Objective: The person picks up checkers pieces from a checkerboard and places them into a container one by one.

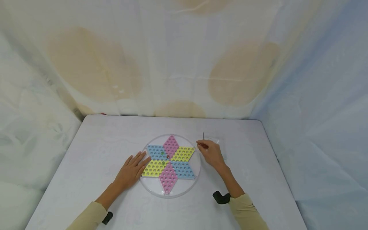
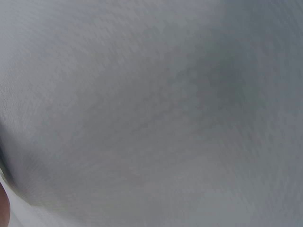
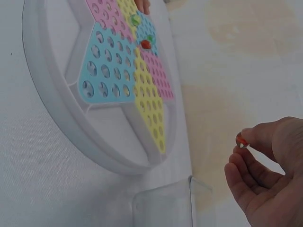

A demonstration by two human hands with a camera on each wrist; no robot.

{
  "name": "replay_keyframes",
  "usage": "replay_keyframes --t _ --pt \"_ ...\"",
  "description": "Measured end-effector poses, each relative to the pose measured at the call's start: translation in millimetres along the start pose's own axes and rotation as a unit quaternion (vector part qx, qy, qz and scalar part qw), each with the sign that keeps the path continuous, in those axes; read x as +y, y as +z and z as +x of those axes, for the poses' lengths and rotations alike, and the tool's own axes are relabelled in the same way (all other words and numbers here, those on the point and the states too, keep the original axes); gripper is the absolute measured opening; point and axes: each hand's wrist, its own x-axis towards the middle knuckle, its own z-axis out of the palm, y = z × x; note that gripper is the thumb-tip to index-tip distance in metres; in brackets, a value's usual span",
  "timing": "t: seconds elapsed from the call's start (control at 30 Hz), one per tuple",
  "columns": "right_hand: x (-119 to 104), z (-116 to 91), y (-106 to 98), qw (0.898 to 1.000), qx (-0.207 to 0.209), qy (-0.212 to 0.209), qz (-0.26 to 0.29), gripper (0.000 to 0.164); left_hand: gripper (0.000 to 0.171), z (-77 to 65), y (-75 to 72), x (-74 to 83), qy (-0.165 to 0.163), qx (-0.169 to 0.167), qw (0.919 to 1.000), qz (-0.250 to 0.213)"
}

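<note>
While a marble (image 3: 242,140) is pinched by the right hand (image 1: 211,153), the board (image 1: 184,171) is set just leftward. Nothing is gripped by the outspread left hand (image 1: 130,171).

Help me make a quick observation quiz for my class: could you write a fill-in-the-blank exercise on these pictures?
1. On the round board, two marbles are green and the third is ____.
2. The hand pinching another marble is the person's ____ one.
3. Besides pink and blue, the sections of the star are coloured ____.

Missing words: red; right; yellow.
</note>
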Motion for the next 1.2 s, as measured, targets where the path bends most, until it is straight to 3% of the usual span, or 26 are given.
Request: replay_keyframes --t 0.4,0.63,0.93,1.2 --pt "24 -3 -16 0.999 0.000 0.040 -0.005 0.022 0.049 -0.2 -0.9 0.7 0.000 0.002 1.0000 0.004" --pt "35 -6 -21 0.997 -0.019 0.068 -0.025 0.024 0.050 -1.0 -1.4 1.7 0.002 0.003 1.0000 0.001" --pt "51 -7 -24 0.996 -0.047 0.073 -0.035 0.022 0.050 -0.5 -3.2 2.5 0.001 0.004 1.0000 -0.004" --pt "52 -5 -23 0.994 -0.068 0.070 -0.053 0.017 0.049 0.1 -1.7 1.7 -0.001 0.002 1.0000 -0.002"
